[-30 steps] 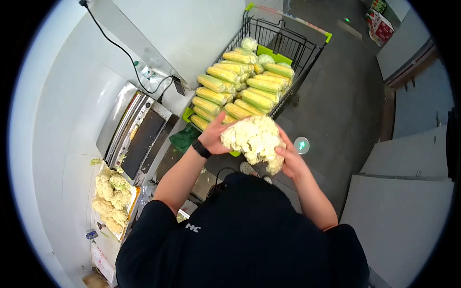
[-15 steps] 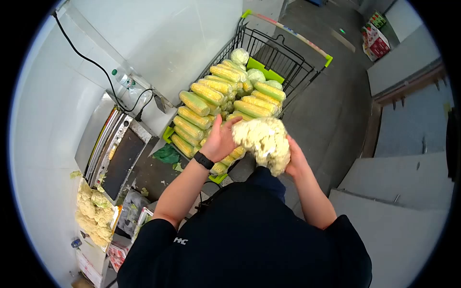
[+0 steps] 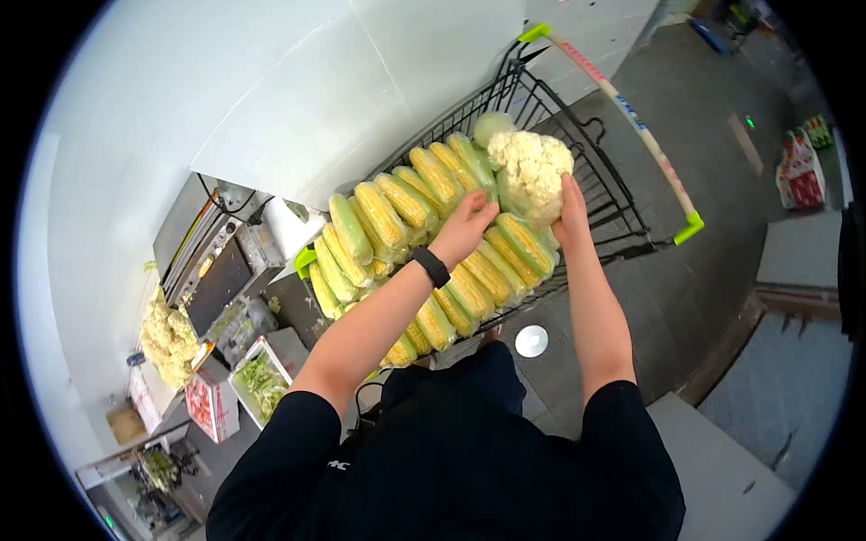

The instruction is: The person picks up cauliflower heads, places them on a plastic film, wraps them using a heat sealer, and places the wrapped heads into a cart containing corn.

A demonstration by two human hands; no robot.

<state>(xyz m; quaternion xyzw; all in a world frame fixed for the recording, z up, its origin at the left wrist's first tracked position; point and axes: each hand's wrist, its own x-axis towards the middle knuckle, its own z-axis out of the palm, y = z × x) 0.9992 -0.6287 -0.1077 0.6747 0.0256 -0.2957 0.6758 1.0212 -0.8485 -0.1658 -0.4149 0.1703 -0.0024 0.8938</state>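
Observation:
A wrapped head of cauliflower [image 3: 534, 169] is over the far part of the shopping cart, its bumpy cream top facing up. My right hand [image 3: 571, 215] grips it from the right side. Left of the cauliflower, my left hand [image 3: 466, 225] hovers over the corn, fingers loosely bent and apart from the cauliflower; its palm is hidden. Plastic-wrapped ears of corn [image 3: 382, 215] lie in rows across the cart, on both sides of my left forearm. A round pale green wrapped vegetable [image 3: 492, 126] sits behind the cauliflower.
The black wire cart [image 3: 622, 203] has a long handle [image 3: 636, 117] with green ends. At left stand a wrapping machine [image 3: 219, 287], a pile of unwrapped cauliflower [image 3: 169, 343] and a white box of green leaves [image 3: 262, 383]. A white wall [image 3: 298, 99] runs behind the cart.
The cauliflower has moved up and away from my body, over the cart's far part, with my right hand on it. My left hand has moved forward over the corn. The view has turned.

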